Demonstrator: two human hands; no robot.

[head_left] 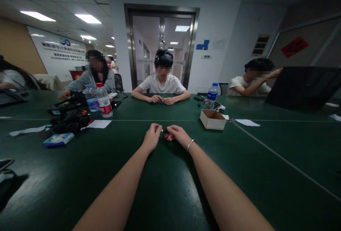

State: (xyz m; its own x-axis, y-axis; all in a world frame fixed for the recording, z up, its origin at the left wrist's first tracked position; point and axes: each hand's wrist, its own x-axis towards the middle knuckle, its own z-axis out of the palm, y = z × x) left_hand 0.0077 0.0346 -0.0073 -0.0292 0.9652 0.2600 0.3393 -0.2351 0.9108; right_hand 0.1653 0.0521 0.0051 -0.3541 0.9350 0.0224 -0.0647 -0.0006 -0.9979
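Note:
A small black object with a silvery end [164, 130] is held between my two hands, just above the green table [170, 174]; its exact kind is too small to make out. My left hand [152, 137] pinches the silvery end between thumb and fingertips. From the other side, my right hand [181, 137] has its thumb and index finger closed on the black part, its other fingers curled beneath. A silver bangle [190, 145] circles my right wrist. The parts of the object under my fingertips are hidden.
An open cardboard box [213, 120] stands right of my hands. Two water bottles [104, 103], tangled black gear [69, 121] and a blue-white packet [58, 139] are at left. Another bottle [211, 96] stands behind the box. A person in a headset [163, 78] sits opposite; others sit at both sides.

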